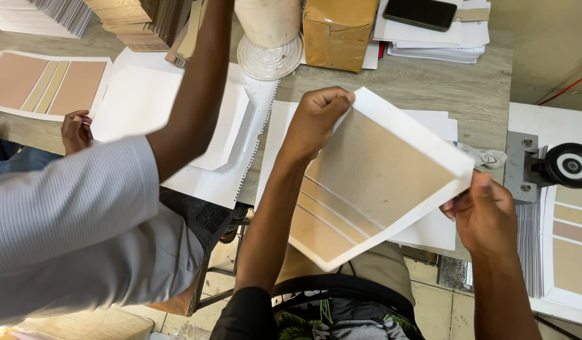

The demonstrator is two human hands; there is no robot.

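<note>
Above the tabletop (398,88), we see both hands pinching one tan-and-white cover sheet (379,182): left hand (316,116) at 10 o'clock, right hand (486,214) at 4; folding unstarted, more sheets (429,230) beneath.

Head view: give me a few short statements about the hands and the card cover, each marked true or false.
1. Both hands hold the white-edged brown cover. True: left hand at its top corner, right hand at its right corner.
2. The cover lies flat on the table. False: it is lifted and tilted.
3. A dark phone lies on a paper stack. True.
4. The co-worker's arm touches the cover. False: it reaches across further left, apart from it.
</note>
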